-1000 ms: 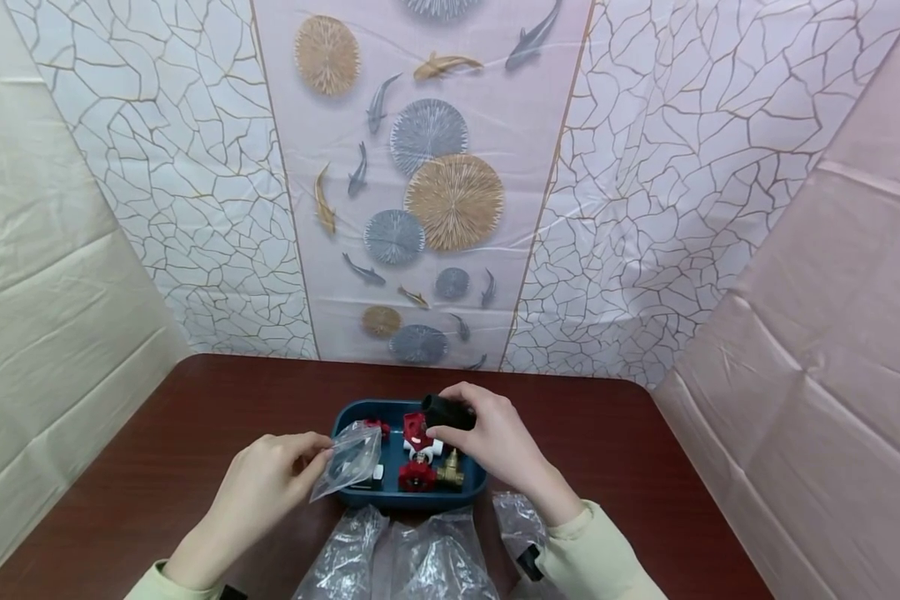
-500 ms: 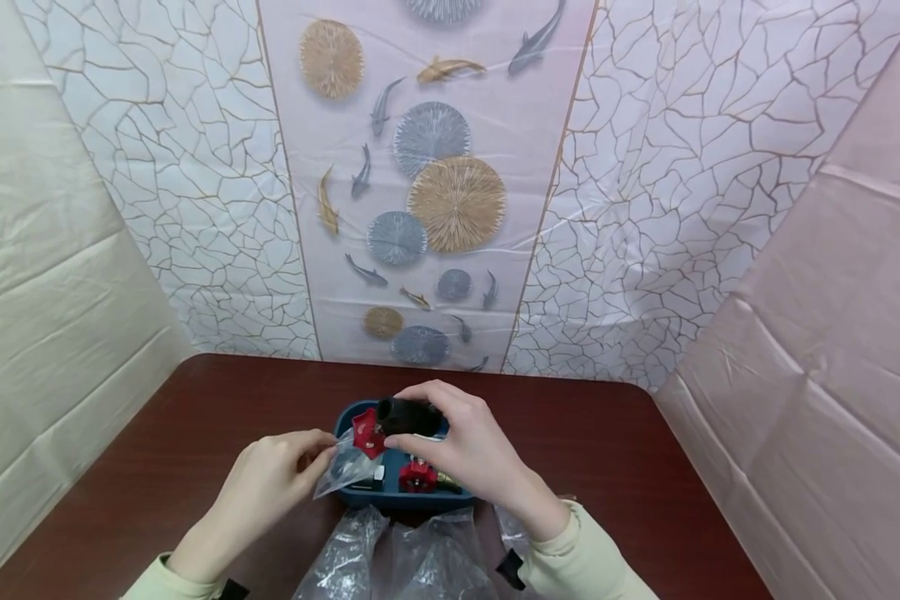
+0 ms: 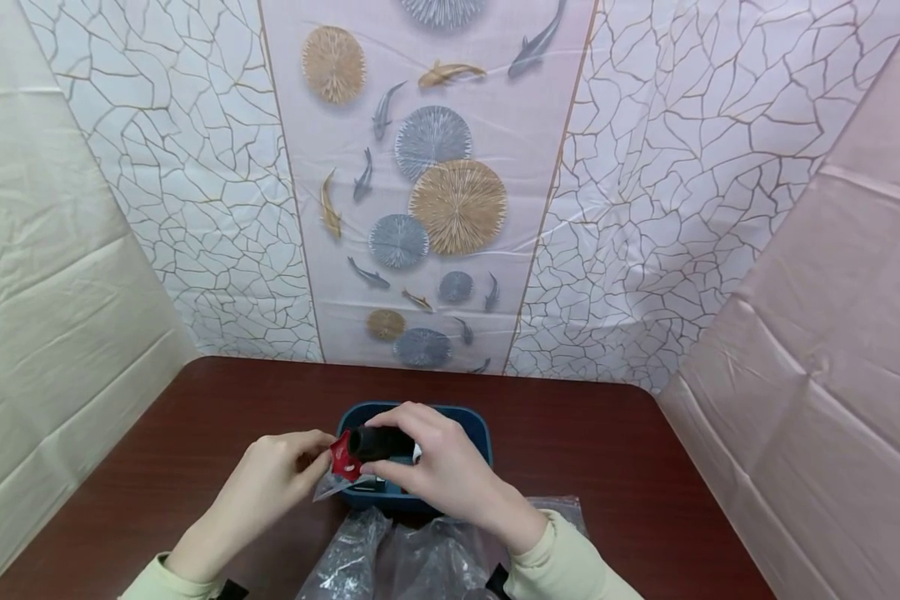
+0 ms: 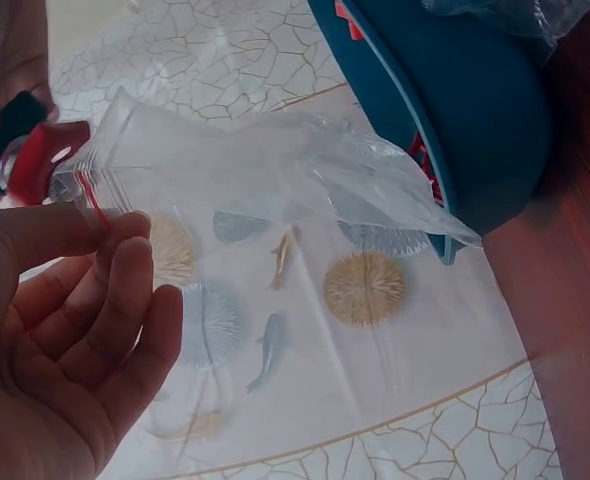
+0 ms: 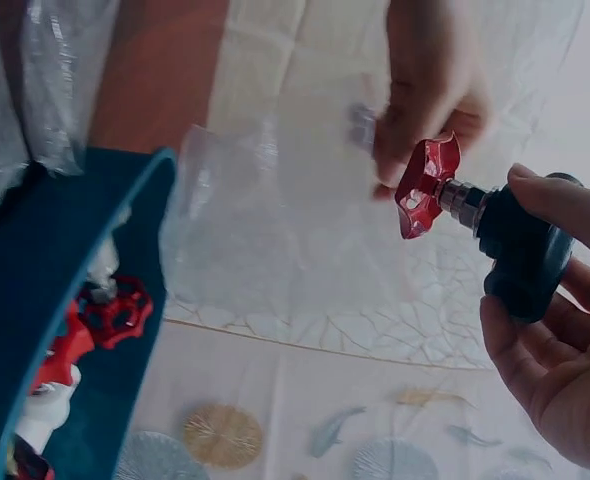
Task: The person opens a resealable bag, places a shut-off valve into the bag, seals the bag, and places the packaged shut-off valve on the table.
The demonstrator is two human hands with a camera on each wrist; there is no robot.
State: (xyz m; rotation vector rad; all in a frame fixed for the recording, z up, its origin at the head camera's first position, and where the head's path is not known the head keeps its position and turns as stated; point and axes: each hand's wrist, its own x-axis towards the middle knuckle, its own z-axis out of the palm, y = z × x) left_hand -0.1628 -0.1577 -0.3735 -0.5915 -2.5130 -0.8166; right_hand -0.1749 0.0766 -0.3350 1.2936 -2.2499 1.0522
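My left hand [image 3: 270, 473] pinches the zip edge of a clear plastic zip bag [image 4: 245, 165], thumb against fingers. My right hand [image 3: 442, 467] grips a valve [image 5: 525, 250] by its dark body, thumb on one side and fingers on the other. The valve's red handwheel [image 5: 428, 187] points at the bag's mouth and overlaps the zip edge in the left wrist view. Below the hands stands a dark blue tray [image 3: 478, 429], largely covered by the right hand in the head view. The bag hangs over the tray's near left side.
Inside the tray, the right wrist view shows another red handwheel [image 5: 118, 312] and a white fitting [image 5: 45, 410]. Several crumpled clear bags [image 3: 345, 557] lie on the dark red table [image 3: 217, 417] in front of the tray. A patterned cloth [image 3: 450, 208] hangs behind.
My right hand has carried the valve leftward from over the tray to the bag's mouth at my left hand. The left hand has stayed nearly still, holding the bag.
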